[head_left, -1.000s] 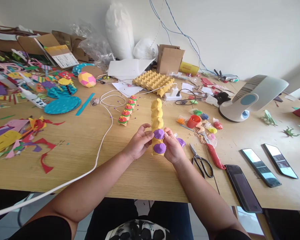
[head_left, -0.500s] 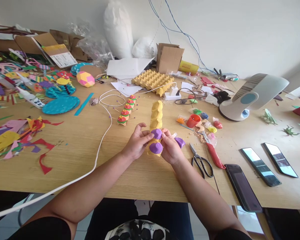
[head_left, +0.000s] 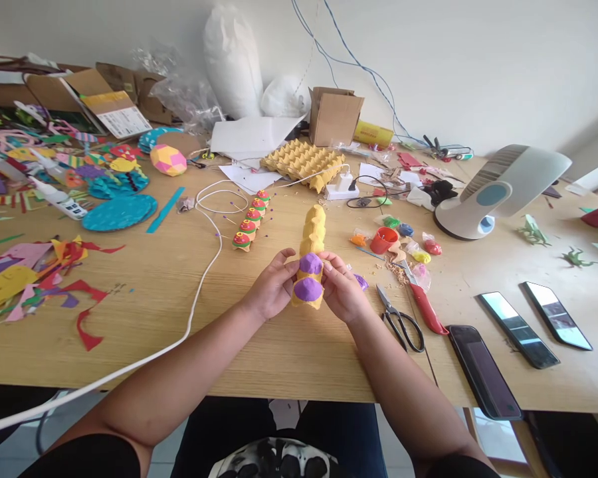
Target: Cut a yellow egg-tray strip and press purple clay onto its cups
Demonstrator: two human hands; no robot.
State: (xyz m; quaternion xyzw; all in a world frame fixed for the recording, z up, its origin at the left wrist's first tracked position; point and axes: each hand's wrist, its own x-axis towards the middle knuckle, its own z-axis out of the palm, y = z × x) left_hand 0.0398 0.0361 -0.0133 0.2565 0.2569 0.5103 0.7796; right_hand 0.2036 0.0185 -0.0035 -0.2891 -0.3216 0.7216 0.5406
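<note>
Between my two hands I hold a yellow egg-carton strip that points away from me. Purple clay covers its two nearest bumps; the farther bumps are bare yellow. My left hand pinches the strip's left edge beside the upper purple bump. On the opposite edge, the fingers of my right hand grip it at about the same height. A purple clay packet lies partly hidden behind my right hand. Beyond my left hand stands a decorated caterpillar strip with red and green bumps and pins at its sides.
Black-handled scissors, a red-handled knife and several phones lie at the right. A red cup stands among clay bags. Farther back are a yellow egg tray and a white fan. A white cable crosses the left side.
The strip has tilted slightly, its far end shifting right and its purple bumps turning more toward me. Both hands keep their hold, with the right fingers a little more extended along the edge.
</note>
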